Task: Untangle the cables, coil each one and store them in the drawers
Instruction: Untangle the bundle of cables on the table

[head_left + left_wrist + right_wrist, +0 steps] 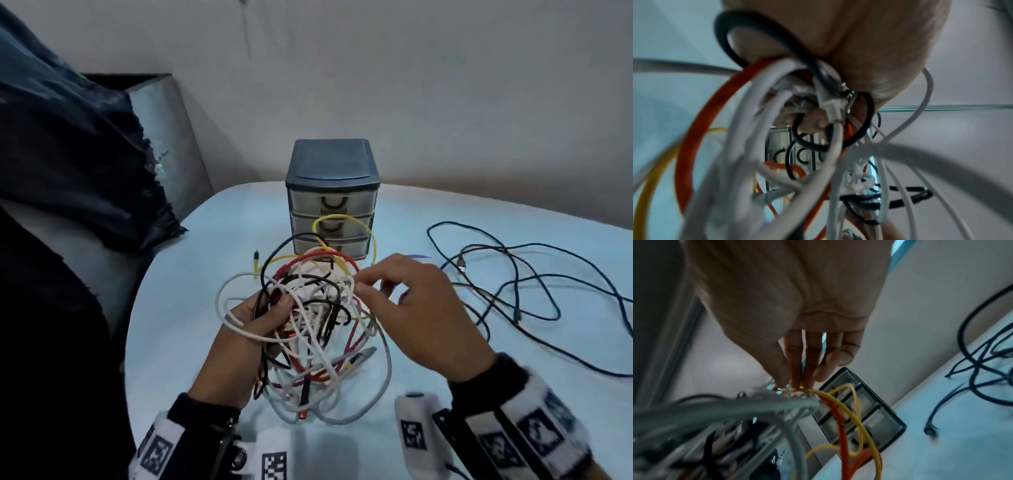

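The tangle of cables (308,329) hangs from your left hand (255,318), its lower loops resting on the desk (513,394) just beneath that hand. Your left fingers are curled round a bunch of strands; in the left wrist view a black loop and a white plug end pass under the fingertips (818,123). Your right hand (421,311) is at the top right of the knot, thumb and first fingers (795,369) drawn together and pinching where the yellow cable (857,417) and a pale strand meet; exactly which strand is caught is too blurred to tell.

Expect this bundle to be light and limp. The thin yellow and white leads will likely slide easily, while the thicker red cable (329,255) and grey cable (385,370) look springier and should hold their curl. Take hold near a free plug end instead of mid-loop; pulling a middle section will probably tighten the knot. The plug joints seem the weakest parts, so avoid yanking there.

Beyond your fingertips stands the small drawer unit (332,198), all three drawers closed. To the right of your right hand, a dark blue cable (513,277) lies loose on the desk, apart from the tangle and not yet coiled.
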### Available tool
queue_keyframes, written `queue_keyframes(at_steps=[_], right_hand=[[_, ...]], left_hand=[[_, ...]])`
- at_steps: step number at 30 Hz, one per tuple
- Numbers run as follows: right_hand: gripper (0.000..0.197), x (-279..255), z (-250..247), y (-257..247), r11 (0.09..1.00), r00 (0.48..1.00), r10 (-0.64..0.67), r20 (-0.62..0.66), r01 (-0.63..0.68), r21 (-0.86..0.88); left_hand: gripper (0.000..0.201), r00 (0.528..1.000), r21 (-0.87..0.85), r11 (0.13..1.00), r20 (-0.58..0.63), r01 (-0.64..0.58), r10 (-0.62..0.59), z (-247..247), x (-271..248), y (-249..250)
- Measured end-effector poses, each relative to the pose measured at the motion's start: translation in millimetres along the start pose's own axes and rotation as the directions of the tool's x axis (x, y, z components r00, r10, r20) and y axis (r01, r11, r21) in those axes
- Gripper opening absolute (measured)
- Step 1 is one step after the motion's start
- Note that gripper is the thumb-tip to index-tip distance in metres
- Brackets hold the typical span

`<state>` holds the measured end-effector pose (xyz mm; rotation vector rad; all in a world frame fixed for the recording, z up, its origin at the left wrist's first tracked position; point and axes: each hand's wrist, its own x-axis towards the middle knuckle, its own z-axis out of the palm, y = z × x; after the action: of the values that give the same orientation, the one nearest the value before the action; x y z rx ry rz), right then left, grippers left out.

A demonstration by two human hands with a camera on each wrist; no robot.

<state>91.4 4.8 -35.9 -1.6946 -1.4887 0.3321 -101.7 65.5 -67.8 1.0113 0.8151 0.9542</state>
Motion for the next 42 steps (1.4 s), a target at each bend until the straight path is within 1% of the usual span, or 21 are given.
queue_keyframes(at_steps=[4, 5, 9, 15, 17, 21, 23, 25, 26, 28, 30, 31, 32, 33, 34, 36, 37, 38, 39, 40, 42], right_hand=[[0.009, -12.5, 13.9, 19.1, 0.999, 0.998, 0.033, -0.062, -0.032, 0.020], [0.006, -15.4, 14.1, 23.0, 0.999, 0.996, 0.035, -0.077, -0.033, 0.032], [0.012, -23.1, 11.2, 35.1, 0.999, 0.987, 0.032, -0.155, -0.025, 0.045], [0.007, -19.5, 13.8, 30.3, 0.989, 0.986, 0.031, -0.163, -0.006, 0.148], [0.006, -20.0, 12.7, 32.9, 0.991, 0.986, 0.045, -0.162, -0.024, 0.131], [0.012, -24.6, 8.1, 30.1, 0.995, 0.983, 0.034, -0.181, -0.016, 0.100], [0.016, -23.0, -0.4, 29.7, 0.991, 0.964, 0.046, -0.262, -0.012, 0.130], [0.021, -17.9, -16.8, 34.8, 0.973, 0.899, 0.108, -0.425, -0.007, 0.232], [0.022, -14.7, -28.4, 40.5, 0.958, 0.841, 0.157, -0.518, -0.003, 0.286], [0.019, -9.6, -54.0, 55.0, 0.921, 0.668, 0.299, -0.681, -0.014, 0.390], [0.007, -8.7, -74.5, 69.9, 0.869, 0.492, 0.440, -0.751, -0.024, 0.494], [0.010, -8.3, -80.4, 75.7, 0.847, 0.435, 0.492, -0.754, -0.041, 0.530], [0.012, -8.6, -83.3, 78.4, 0.829, 0.410, 0.531, -0.741, -0.072, 0.554], [0.010, -8.2, -82.9, 80.8, 0.816, 0.417, 0.554, -0.720, -0.101, 0.569], [0.012, -7.6, -79.8, 80.2, 0.807, 0.447, 0.569, -0.690, -0.138, 0.575], [0.009, -8.5, -70.7, 79.7, 0.841, 0.552, 0.528, -0.645, -0.232, 0.489], [0.010, -9.3, -65.4, 77.4, 0.878, 0.614, 0.476, -0.630, -0.295, 0.376], [0.024, -10.4, -60.2, 72.4, 0.905, 0.673, 0.421, -0.608, -0.363, 0.224], [0.037, -12.4, -55.3, 65.1, 0.933, 0.737, 0.309, -0.602, -0.357, 0.043], [0.043, -13.5, -50.1, 52.8, 0.952, 0.778, 0.151, -0.609, -0.280, -0.121], [0.041, -13.7, -38.1, 23.4, 0.957, 0.812, -0.120, -0.572, -0.059, -0.283]], left_hand=[[0.018, 0.999, 0.037, 0.999, 0.048, -0.011, 0.010, -1.6, -1.9, -4.2], [0.019, 0.999, 0.048, 0.999, 0.046, -0.019, 0.017, -1.7, -1.8, -5.6], [0.018, 0.999, 0.080, 0.996, 0.022, -0.027, 0.025, 0.1, 3.6, -11.0], [0.017, 0.995, 0.143, 0.990, 0.100, -0.008, -0.007, -1.6, 7.0, -12.8], [0.012, 0.997, 0.183, 0.983, 0.077, -0.002, -0.012, -2.9, 7.8, -16.5], [0.034, 0.999, 0.155, 0.988, -0.049, 0.009, -0.002, -3.4, 12.1, -24.4], [0.024, 0.987, 0.107, 0.994, -0.163, 0.025, -0.007, -7.0, 18.4, -24.6], [0.016, 0.966, -0.025, 0.999, -0.253, 0.043, -0.048, -17.1, 26.2, -22.3], [0.018, 0.956, -0.080, 0.995, -0.281, 0.060, -0.081, -25.3, 29.2, -21.2], [0.017, 0.939, -0.173, 0.982, -0.321, 0.074, -0.127, -40.1, 32.2, -17.2], [0.022, 0.940, -0.301, 0.951, -0.301, 0.065, -0.160, -48.3, 32.8, -12.8], [0.027, 0.940, -0.336, 0.939, -0.294, 0.067, -0.172, -50.9, 32.9, -11.3], [0.029, 0.943, -0.345, 0.936, -0.281, 0.074, -0.178, -50.0, 31.5, -8.2], [0.026, 0.943, -0.334, 0.940, -0.286, 0.067, -0.169, -51.2, 30.5, -6.0], [0.022, 0.944, -0.316, 0.947, -0.289, 0.061, -0.157, -50.5, 29.1, -4.6], [0.019, 0.952, -0.248, 0.968, -0.284, 0.047, -0.119, -47.9, 28.4, -4.6], [0.018, 0.959, -0.212, 0.977, -0.270, 0.022, -0.081, -44.8, 27.9, -5.2], [0.017, 0.964, -0.162, 0.987, -0.262, -0.006, -0.037, -42.3, 27.2, -6.6], [0.016, 0.969, -0.102, 0.994, -0.246, -0.031, 0.005, -38.6, 26.4, -7.9], [0.015, 0.975, -0.037, 0.998, -0.221, -0.044, 0.035, -33.0, 24.2, -8.2], [0.014, 0.986, 0.052, 0.996, -0.148, -0.073, 0.080, -20.6, 19.3, -7.8]])
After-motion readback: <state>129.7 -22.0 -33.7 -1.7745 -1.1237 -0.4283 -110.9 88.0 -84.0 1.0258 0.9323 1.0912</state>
